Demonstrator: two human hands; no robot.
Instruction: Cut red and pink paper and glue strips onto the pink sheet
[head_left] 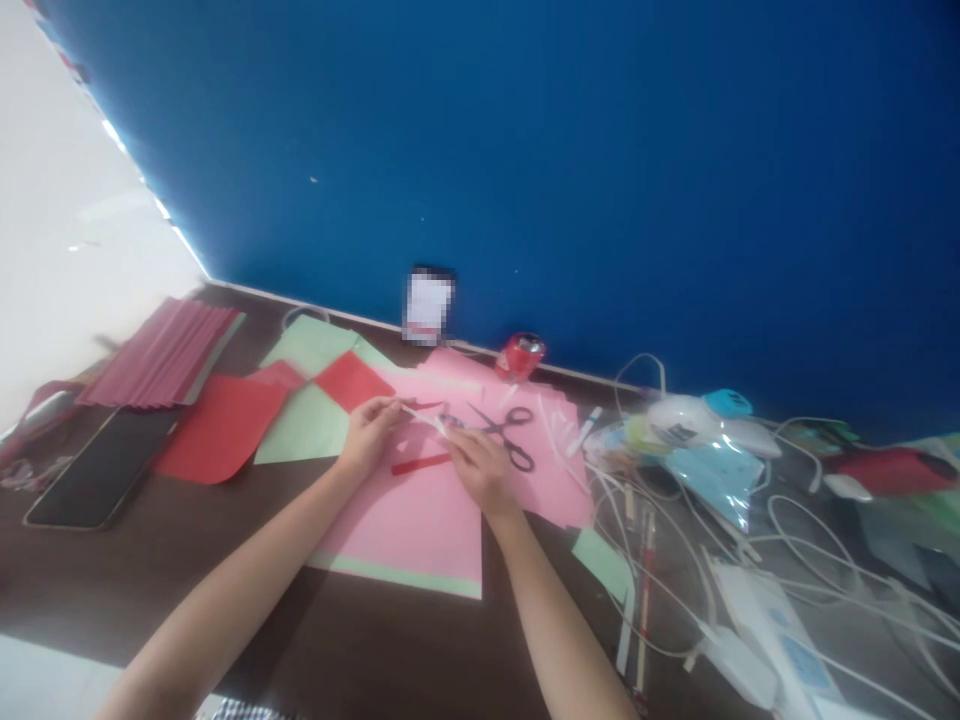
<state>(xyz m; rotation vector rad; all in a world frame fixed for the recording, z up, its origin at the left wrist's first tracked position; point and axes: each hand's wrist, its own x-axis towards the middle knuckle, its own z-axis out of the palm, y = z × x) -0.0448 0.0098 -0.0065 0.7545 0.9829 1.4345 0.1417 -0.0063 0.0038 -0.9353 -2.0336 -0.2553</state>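
Here are both hands at the middle of the dark table (360,640), up over the pink paper (420,525), and the action is all in the fingertips! The left hand (367,435) has its thumb and fingers closed in a pinch on the far-left end of a slim white strip (421,414). The right hand (480,468) comes in from the right, fingers bent and drawn together at the strip's other end; it looks pinched there too, though blur hides exactly how the fingertips meet. So the strip sits between the two hands, just above the pink sheets.

Just beside the right hand, on its right, lie the dark-handled scissors (512,436), blades parted and pointing left. Between the wrists, a red strip (420,464) lies on the pink. Beyond the left hand there's a red square (352,380) over pale green paper (300,432), and farther left a larger red sheet (225,430), next to a dark phone (105,470) and a pleated pink stack (161,350).

At the far side, a shiny red object (520,357) stands near the blue wall (562,150). Over on the right, it's a tangle of white cables (814,570), with a light blue packet (716,480) among them and a green scrap (602,562) nearer the right forearm.
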